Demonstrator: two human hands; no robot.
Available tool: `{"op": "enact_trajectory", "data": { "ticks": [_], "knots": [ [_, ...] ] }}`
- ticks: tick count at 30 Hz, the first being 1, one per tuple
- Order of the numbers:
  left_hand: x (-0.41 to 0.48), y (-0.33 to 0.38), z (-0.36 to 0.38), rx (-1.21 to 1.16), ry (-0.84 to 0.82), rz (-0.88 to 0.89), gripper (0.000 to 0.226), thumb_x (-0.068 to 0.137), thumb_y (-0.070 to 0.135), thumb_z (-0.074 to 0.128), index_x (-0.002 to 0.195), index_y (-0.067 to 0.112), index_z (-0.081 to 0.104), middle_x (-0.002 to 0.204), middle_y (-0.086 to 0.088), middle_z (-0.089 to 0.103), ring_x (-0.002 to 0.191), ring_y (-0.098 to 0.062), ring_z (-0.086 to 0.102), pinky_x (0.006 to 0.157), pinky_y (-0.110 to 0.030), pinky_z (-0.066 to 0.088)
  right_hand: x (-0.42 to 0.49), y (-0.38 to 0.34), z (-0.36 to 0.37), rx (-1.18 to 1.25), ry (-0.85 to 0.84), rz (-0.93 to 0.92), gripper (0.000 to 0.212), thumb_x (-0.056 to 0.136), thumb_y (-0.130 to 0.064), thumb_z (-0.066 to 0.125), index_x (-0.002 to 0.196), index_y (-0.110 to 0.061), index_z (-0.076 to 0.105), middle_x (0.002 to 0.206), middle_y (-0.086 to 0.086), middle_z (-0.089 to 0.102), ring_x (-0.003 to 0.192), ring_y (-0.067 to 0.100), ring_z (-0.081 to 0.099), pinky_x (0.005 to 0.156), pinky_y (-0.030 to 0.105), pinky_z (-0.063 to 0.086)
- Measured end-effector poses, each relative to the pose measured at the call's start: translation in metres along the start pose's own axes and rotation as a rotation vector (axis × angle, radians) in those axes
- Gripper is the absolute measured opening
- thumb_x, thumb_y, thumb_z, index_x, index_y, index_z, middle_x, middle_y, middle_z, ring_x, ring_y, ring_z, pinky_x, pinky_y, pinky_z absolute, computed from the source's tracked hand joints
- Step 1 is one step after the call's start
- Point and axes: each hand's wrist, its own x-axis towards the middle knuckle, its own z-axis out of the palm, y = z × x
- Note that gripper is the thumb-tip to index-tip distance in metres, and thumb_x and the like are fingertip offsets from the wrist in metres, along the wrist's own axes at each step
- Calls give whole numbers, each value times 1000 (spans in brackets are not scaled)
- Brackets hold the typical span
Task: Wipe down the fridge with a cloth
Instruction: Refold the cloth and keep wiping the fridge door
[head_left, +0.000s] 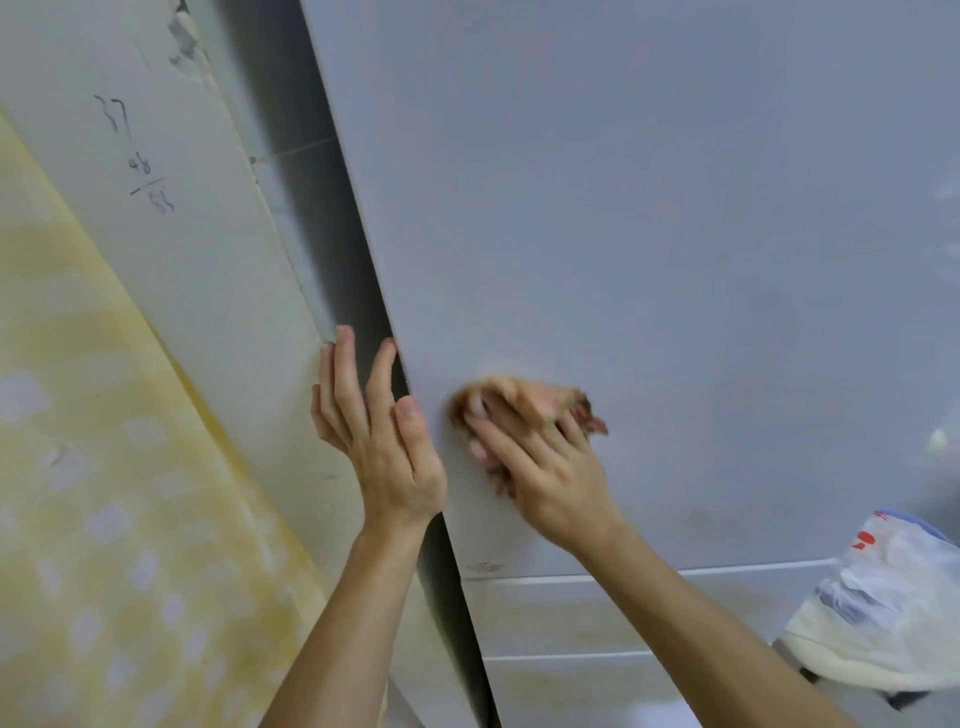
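Observation:
The grey fridge door (649, 234) fills most of the head view. My right hand (550, 478) presses a crumpled orange-pink cloth (519, 405) flat against the door near its left edge; the cloth and fingers are blurred. My left hand (384, 441) rests on the door's left edge, with its fingers spread over the dark side gap and touching the white panel (197, 270) beside the fridge. It holds nothing. Below the door a seam and a lower fridge panel (597, 618) show.
A white panel with handwritten numbers (148, 171) stands left of the fridge. A yellow patterned wall (93, 519) lies further left. A white plastic bag (883, 608) hangs at the lower right by the fridge.

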Motion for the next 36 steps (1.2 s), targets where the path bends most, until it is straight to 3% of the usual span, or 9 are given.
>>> {"op": "enact_trajectory", "data": {
  "ticks": [3, 6, 10, 15, 20, 23, 25, 29, 36],
  "knots": [
    [-2, 11, 9, 6, -14, 53, 53, 103, 22, 43, 152, 2, 46, 164, -20, 34, 155, -39, 28, 123, -60, 24, -73, 28, -14, -67, -188, -31, 74, 92, -4, 67, 159, -22, 42, 170, -9, 27, 143, 19, 46, 103, 42, 46],
    [-7, 21, 17, 66, -47, 173, 53, 102, 21, 51, 153, 10, 46, 164, -21, 35, 156, -38, 27, 122, -61, 28, -74, 45, -29, -110, -272, -72, 71, 96, 0, 43, 163, -23, 33, 165, -7, 38, 148, 19, 35, 105, 42, 43],
    [-15, 34, 24, 60, -75, 202, 55, 95, 10, 62, 149, 9, 53, 162, -24, 36, 156, -39, 26, 121, -63, 28, -3, 51, -54, -49, -71, 58, 43, 114, -17, 31, 154, -15, 48, 158, 2, 45, 153, 23, 34, 114, 46, 37],
    [-13, 49, 30, 27, -77, 223, 56, 93, 5, 62, 149, 6, 53, 163, -24, 34, 156, -41, 25, 125, -60, 23, 79, 69, -75, -20, 125, 256, 47, 112, -15, 26, 152, -10, 50, 163, 7, 36, 157, 20, 23, 128, 41, 12],
    [-15, 58, 36, 42, -83, 217, 59, 93, 6, 61, 151, 8, 51, 165, -18, 35, 157, -37, 25, 125, -62, 22, 42, 61, -63, 7, 153, 254, 46, 115, -24, 25, 149, -10, 53, 162, 6, 37, 158, 20, 25, 125, 46, 21],
    [-19, 60, 39, 42, -85, 201, 60, 94, 7, 60, 152, 8, 49, 165, -17, 36, 157, -37, 26, 124, -63, 22, -39, 60, -50, -23, -25, 162, 44, 112, -23, 39, 155, -19, 44, 167, 1, 35, 155, 23, 31, 122, 45, 26],
    [-19, 61, 40, 36, -81, 196, 59, 94, 7, 60, 151, 7, 49, 165, -19, 37, 157, -37, 26, 124, -63, 22, -92, 67, -50, -65, -211, 71, 65, 102, -13, 54, 162, -25, 33, 170, -7, 28, 152, 20, 35, 115, 46, 35],
    [-18, 64, 44, 42, -44, 188, 57, 93, 6, 61, 149, 4, 51, 163, -20, 38, 156, -39, 27, 124, -61, 22, -105, 87, -75, -76, -378, -44, 61, 106, -1, 24, 159, -24, 42, 159, -5, 48, 133, 26, 58, 102, 43, 46],
    [-24, 92, 56, -32, -81, 211, 64, 90, 8, 63, 151, 4, 44, 164, -20, 36, 157, -37, 24, 126, -57, 18, 6, 144, -133, -41, 51, 216, 39, 115, -22, 39, 147, -5, 54, 156, 14, 44, 148, 39, 42, 117, 62, 37]
  ]
}}
